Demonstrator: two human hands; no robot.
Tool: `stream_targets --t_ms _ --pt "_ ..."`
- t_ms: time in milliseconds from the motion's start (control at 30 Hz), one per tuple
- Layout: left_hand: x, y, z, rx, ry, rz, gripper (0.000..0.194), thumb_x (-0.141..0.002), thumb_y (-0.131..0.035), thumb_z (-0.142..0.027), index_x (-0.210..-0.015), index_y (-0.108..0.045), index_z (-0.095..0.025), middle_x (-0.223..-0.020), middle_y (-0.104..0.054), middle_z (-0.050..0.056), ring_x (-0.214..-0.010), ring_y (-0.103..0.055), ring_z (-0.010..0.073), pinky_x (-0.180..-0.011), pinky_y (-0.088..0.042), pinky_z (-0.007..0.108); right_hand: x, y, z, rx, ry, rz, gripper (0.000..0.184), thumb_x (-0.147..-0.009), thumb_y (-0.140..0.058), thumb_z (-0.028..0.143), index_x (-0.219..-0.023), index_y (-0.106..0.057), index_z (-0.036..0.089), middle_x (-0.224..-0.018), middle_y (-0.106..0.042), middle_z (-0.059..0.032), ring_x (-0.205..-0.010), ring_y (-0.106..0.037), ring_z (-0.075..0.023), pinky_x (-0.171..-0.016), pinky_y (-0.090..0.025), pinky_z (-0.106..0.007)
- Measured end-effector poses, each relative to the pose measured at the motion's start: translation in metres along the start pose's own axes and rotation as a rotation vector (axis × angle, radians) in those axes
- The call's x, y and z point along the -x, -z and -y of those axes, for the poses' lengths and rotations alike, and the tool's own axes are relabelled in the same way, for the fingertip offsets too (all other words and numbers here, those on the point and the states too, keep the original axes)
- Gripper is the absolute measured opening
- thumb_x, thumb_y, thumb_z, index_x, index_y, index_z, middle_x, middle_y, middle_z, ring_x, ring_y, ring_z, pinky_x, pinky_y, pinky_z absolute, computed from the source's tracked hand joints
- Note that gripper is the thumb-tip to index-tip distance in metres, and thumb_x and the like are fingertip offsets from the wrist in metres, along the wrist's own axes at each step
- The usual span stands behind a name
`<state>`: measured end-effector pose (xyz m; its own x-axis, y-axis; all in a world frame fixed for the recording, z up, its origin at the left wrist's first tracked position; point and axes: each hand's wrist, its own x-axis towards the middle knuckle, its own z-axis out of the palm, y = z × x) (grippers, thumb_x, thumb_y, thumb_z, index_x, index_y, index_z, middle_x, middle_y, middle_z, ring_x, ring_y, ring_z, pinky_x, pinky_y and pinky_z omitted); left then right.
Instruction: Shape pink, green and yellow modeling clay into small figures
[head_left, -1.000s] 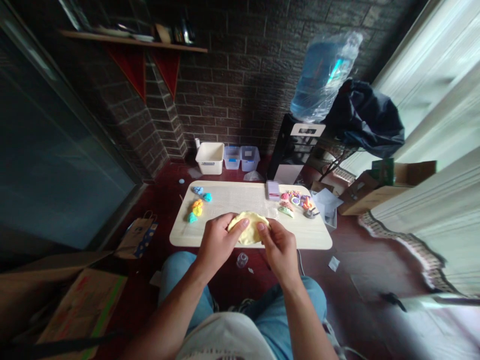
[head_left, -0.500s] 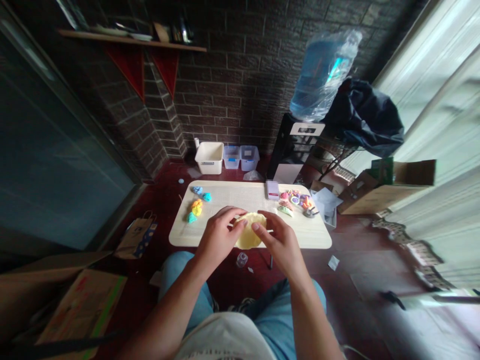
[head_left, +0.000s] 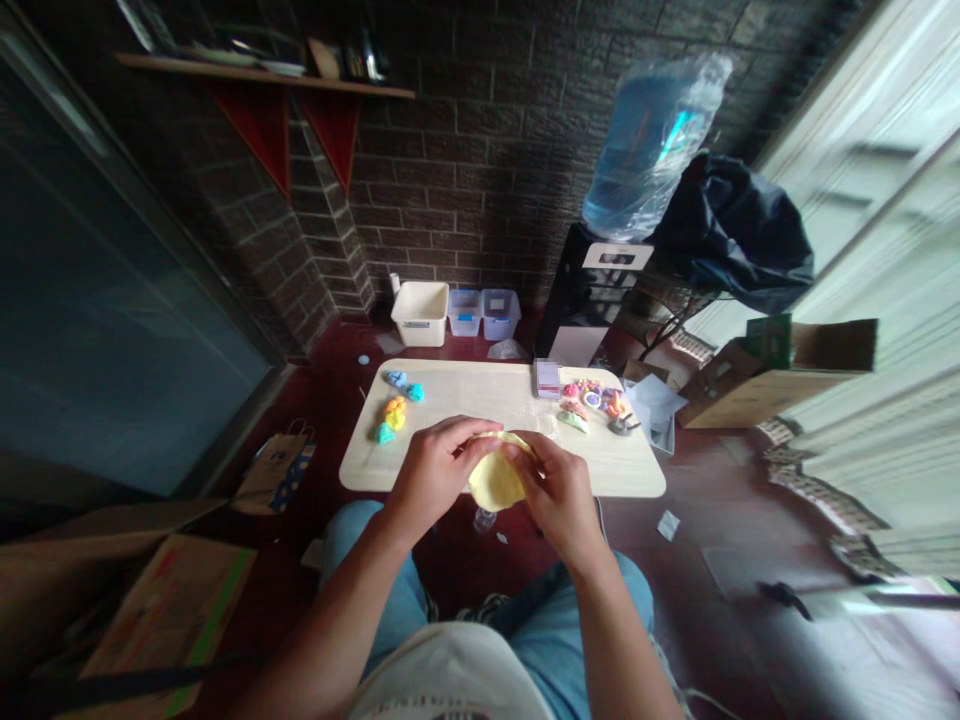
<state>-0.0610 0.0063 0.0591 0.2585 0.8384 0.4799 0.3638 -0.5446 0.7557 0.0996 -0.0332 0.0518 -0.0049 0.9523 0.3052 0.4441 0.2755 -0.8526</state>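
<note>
A thin, pale yellow round of modelling clay (head_left: pixel 496 482) hangs above the front edge of the low table (head_left: pixel 480 385). My left hand (head_left: pixel 442 468) pinches its upper left rim between thumb and fingers. On the opposite side, my right hand (head_left: pixel 553 485) grips the upper right rim, its thumb close to the left one. At the table's left lie blue lumps of clay (head_left: pixel 396 379), a yellow and orange lump (head_left: pixel 394 413) and a green lump (head_left: pixel 385 433). Small coloured clay shapes (head_left: pixel 592 398) are grouped at the right, beside a small flat box (head_left: pixel 547 379).
Behind the table stand a white bin (head_left: pixel 421 315) and two clear plastic boxes (head_left: pixel 484 315). A water dispenser (head_left: pixel 592 290) is at the back right. Cardboard boxes (head_left: pixel 802 385) flank the area, with another carton (head_left: pixel 161 610) at the lower left.
The yellow clay round has tilted and sits slightly lower. My fingers have shifted along its upper rim, and my thumbs have moved up closer to that edge.
</note>
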Motion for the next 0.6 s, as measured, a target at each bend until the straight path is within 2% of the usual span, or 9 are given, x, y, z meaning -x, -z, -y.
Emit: stream_targets --t_ms 167,300,433,533,600 --pt "-0.001 0.004 0.000 -0.037 -0.156 0.031 0.016 -0.089 -0.060 -0.016 -0.099 -0.072 -0.019 -0.095 -0.076 0.006 -0.089 -0.070 0.0167 -0.082 -0.055 0.027 -0.003 0.002 0.003 0.137 0.148 0.000 0.023 -0.098 -0.046 0.026 -0.107 -0.067 0.020 -0.089 -0.071 -0.0084 -0.078 -0.065 -0.0198 -0.070 -0.047 -0.029" --pt "-0.001 0.003 0.001 -0.069 -0.195 0.021 0.017 -0.090 -0.058 -0.017 -0.100 -0.071 -0.019 -0.096 -0.075 0.007 -0.089 -0.070 0.0175 -0.083 -0.056 0.029 -0.004 0.003 0.005 0.137 0.166 0.006 0.025 -0.098 -0.045 0.026 -0.107 -0.068 0.021 -0.086 -0.071 -0.0081 -0.078 -0.064 -0.0204 -0.071 -0.047 -0.030" --pt "-0.001 0.004 0.000 -0.070 -0.183 0.007 0.017 -0.090 -0.058 -0.015 -0.101 -0.070 -0.019 -0.097 -0.074 0.007 -0.091 -0.069 0.0171 -0.084 -0.055 0.029 -0.004 0.008 0.011 -0.063 0.042 0.072 0.029 -0.095 -0.052 0.038 -0.112 -0.069 0.020 -0.088 -0.072 -0.0060 -0.074 -0.063 -0.0179 -0.067 -0.047 -0.028" --pt "-0.003 0.006 -0.002 -0.071 -0.205 0.015 0.017 -0.090 -0.058 -0.014 -0.102 -0.069 -0.020 -0.096 -0.073 0.006 -0.091 -0.069 0.0166 -0.084 -0.055 0.028 -0.005 0.011 0.014 -0.326 -0.124 0.108 0.044 -0.094 -0.048 0.051 -0.108 -0.072 0.016 -0.075 -0.069 -0.0044 -0.065 -0.060 -0.0156 -0.057 -0.047 -0.025" --pt "-0.003 0.008 -0.004 -0.079 -0.231 0.026 0.018 -0.090 -0.058 -0.014 -0.102 -0.069 -0.021 -0.096 -0.073 0.005 -0.091 -0.068 0.0162 -0.084 -0.054 0.028 -0.007 0.012 0.013 -0.451 -0.217 0.124 0.046 -0.091 -0.051 0.054 -0.101 -0.075 0.015 -0.066 -0.065 -0.0024 -0.059 -0.056 -0.0137 -0.053 -0.045 -0.024"
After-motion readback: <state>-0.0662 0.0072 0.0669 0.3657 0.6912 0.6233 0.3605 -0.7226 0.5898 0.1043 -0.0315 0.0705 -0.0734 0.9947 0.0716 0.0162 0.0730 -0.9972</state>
